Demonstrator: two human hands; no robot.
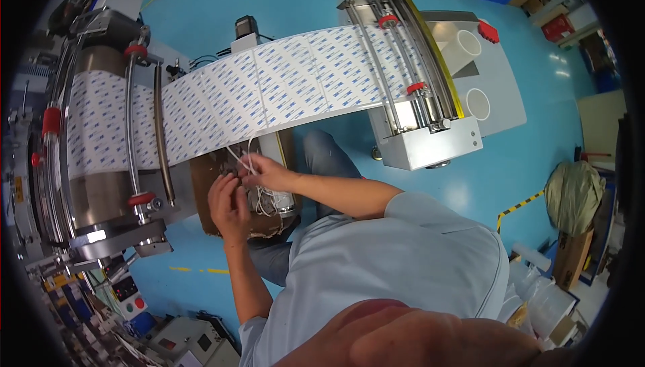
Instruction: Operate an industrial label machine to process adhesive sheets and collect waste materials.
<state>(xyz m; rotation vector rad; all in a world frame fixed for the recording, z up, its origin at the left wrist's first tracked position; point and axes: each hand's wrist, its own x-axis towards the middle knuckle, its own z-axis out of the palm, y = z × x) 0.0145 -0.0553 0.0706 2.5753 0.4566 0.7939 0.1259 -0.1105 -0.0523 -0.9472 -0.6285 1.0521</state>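
Note:
Two thin white strips (243, 160) run down from the lower edge of a white web printed with blue marks (228, 98). My right hand (269, 173) is closed around them just below that edge. Close beside it, on its left, my left hand (228, 207) has bent fingers drawn together near the strips; whatever lies between its fingertips is hidden. Under both hands stands an open cardboard box (201, 195). A loose tangle of white strip (270, 202) hangs at the box's right side, below my right hand.
The web spans from a large roller machine (101, 199) on the left to a silver roller unit with red collars (430, 142) on the right. Beyond that unit, a grey table (500, 91) carries white tubes (478, 104). My bent knee (326, 155) is beside the box.

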